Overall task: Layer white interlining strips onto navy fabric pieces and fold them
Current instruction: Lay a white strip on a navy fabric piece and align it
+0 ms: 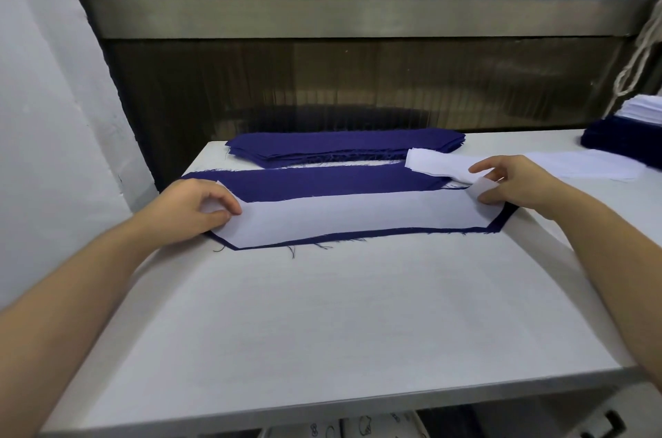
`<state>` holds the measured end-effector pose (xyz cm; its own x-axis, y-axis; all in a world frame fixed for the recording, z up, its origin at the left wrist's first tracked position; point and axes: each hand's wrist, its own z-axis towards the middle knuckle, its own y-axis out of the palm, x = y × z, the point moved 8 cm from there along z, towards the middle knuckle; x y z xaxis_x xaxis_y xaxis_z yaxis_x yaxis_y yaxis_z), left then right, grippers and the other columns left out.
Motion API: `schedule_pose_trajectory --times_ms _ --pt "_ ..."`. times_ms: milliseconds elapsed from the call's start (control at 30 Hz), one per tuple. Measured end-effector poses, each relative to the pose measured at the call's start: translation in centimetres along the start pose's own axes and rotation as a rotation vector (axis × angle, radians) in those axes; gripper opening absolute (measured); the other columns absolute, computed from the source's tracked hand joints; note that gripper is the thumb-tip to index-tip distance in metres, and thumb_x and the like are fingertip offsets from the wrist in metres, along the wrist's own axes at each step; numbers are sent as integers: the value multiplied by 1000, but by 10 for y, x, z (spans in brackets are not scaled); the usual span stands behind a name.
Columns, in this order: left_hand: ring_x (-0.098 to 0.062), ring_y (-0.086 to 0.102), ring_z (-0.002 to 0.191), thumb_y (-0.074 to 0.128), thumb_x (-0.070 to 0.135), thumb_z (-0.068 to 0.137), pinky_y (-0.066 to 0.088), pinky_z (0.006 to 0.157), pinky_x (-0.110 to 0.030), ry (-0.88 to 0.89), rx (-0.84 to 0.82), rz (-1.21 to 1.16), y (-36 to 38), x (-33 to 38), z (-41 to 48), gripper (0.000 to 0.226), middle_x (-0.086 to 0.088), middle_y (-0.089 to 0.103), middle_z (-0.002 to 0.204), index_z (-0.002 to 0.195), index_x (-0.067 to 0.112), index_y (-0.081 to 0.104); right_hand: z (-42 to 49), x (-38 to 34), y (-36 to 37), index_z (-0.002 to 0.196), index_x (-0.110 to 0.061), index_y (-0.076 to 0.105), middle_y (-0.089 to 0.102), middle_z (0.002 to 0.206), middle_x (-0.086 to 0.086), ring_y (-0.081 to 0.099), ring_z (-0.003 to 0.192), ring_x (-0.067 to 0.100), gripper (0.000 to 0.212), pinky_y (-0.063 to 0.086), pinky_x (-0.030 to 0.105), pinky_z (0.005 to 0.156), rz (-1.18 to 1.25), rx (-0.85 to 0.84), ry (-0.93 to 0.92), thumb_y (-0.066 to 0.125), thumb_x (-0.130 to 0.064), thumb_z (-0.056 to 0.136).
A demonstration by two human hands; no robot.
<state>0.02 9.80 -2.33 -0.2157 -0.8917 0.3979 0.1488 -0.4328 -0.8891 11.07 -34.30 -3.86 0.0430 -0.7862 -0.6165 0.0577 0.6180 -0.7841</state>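
Across the middle of the table (322, 312) lay the white interlining strip (358, 219), spread over the near half of a navy fabric piece (322, 181) whose frayed edge showed as a thin border below it. Both looked feather-light and limp. The strip seemed thin and papery, likely to slide on the cloth or crease if dragged, so its two ends were the sensible places to hold it, kept taut between them. The left hand (193, 208) pinched the strip's left end with curled fingers, and the right hand (508, 183) pinched its lifted right corner between thumb and fingers. Just behind lay a stack of navy pieces (340, 145), with a loose white strip (437, 165) against its right end. At the far right sat another navy pile (619, 143) topped with white pieces (644, 111). The table was pale, smooth and matte; a dark ribbed panel (358, 79) rose behind it, and a cord (641, 54) hung at the right.
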Motion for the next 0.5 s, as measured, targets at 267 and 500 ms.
schedule_pose_trajectory --times_ms 267,500 --pt "-8 51 91 67 3 82 36 85 -21 -19 -9 23 2 -4 2 33 16 54 93 79 36 65 1 0 0 110 -27 61 55 104 3 52 92 22 43 44 31 75 -22 13 1 74 -4 77" --pt "-3 43 98 69 -2 77 33 89 -19 -28 39 11 3 -7 4 38 13 43 105 81 36 67 -2 -4 -1 115 -24 61 54 110 6 52 95 23 45 42 31 77 -32 5 -21 71 -1 77"
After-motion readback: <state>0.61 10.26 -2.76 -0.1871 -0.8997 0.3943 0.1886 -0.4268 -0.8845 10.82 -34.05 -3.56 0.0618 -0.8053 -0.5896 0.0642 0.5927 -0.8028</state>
